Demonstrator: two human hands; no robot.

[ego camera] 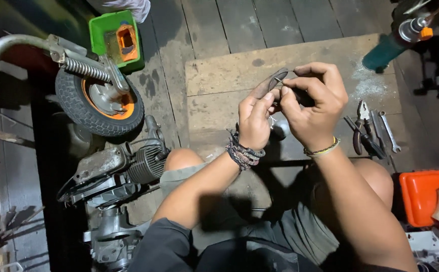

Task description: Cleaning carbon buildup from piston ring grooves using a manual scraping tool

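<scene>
Both forearms rise from the lap and meet over the wooden board (229, 75). The left hand (256, 123), wrist bent back, pinches a curved grey metal piece (268, 83) between thumb and fingers. The right hand (314, 108) curls closed around a small dark tool (300, 95) touching that piece. Pliers (361, 132) lie nearby.

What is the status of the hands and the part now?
Left hand pinches a curved grey metal piece. Right hand grips a dark tool at it. Pliers lie aside, nothing blocking.

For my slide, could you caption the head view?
Both hands grip a small curved metal part above pliers.
</scene>
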